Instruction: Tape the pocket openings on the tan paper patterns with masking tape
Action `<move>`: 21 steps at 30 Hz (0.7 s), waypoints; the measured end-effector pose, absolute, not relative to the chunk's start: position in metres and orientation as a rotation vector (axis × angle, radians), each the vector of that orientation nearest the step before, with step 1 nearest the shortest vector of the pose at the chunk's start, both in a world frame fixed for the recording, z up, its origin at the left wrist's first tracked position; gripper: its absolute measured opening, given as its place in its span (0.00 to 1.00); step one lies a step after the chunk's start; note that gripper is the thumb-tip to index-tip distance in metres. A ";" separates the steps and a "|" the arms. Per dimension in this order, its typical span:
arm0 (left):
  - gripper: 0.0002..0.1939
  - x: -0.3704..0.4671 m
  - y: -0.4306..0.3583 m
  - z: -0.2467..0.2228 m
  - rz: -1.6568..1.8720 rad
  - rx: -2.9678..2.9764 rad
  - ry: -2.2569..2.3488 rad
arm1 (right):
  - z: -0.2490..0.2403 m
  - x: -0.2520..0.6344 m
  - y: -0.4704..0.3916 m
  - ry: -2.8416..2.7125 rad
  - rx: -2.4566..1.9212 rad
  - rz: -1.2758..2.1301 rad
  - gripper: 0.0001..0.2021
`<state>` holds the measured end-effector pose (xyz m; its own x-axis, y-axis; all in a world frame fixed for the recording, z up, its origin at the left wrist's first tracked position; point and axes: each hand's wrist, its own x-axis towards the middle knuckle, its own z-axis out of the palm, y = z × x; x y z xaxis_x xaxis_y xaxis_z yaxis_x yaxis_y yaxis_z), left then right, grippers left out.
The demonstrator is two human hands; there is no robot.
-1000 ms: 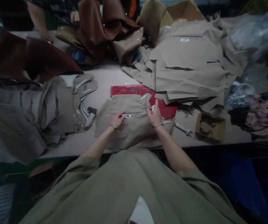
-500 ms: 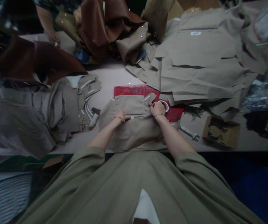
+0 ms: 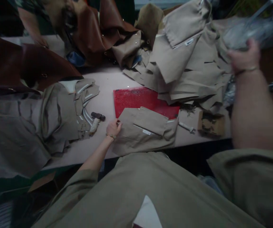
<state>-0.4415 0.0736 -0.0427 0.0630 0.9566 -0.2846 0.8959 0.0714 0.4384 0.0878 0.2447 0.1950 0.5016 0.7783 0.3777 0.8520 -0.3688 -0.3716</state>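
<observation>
A flat piece of taupe fabric (image 3: pixel 143 126) with a slit and a small white label lies at the table's front edge, partly over a red board (image 3: pixel 138 98). At its upper left edge my left hand (image 3: pixel 113 127) pinches the fabric between closed fingers. My right hand (image 3: pixel 244 56) is raised at the upper right, beside a clear plastic bag (image 3: pixel 267 33), its thumb and fingers apart. Another labelled taupe piece (image 3: pixel 181 34) rests at a slant on the pile of taupe fabric (image 3: pixel 195 82).
A hammer (image 3: pixel 95 122) lies left of the board. Right of it are a forked metal tool (image 3: pixel 186 127) and a small cardboard box (image 3: pixel 211 123). More fabric (image 3: pixel 57 110) is heaped at the left. Brown leather pieces (image 3: pixel 91 28) lie at the back, near another person's arm (image 3: pixel 30 23).
My right hand has moved from the front fabric to the upper right. A labelled piece now lies slanted on the pile, and different fabric shows in front. The white ring by the board is gone from view.
</observation>
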 end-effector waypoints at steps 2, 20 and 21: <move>0.17 -0.416 0.073 -0.051 0.135 2.069 1.547 | 0.153 0.083 0.174 -1.025 -2.367 0.106 0.26; 0.14 -0.318 0.080 -0.089 -0.128 2.487 0.932 | -0.036 0.215 -0.061 -1.142 -2.841 0.317 0.23; 0.12 -0.317 0.077 -0.091 -0.115 2.494 0.908 | -0.042 0.224 -0.053 -1.211 -2.843 0.375 0.23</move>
<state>-0.3172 0.0768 -0.0912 0.7761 0.5848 -0.2359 0.6251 -0.6643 0.4098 0.2236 -0.0530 -0.0419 0.6683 0.7140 -0.2088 0.7069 -0.6969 -0.1204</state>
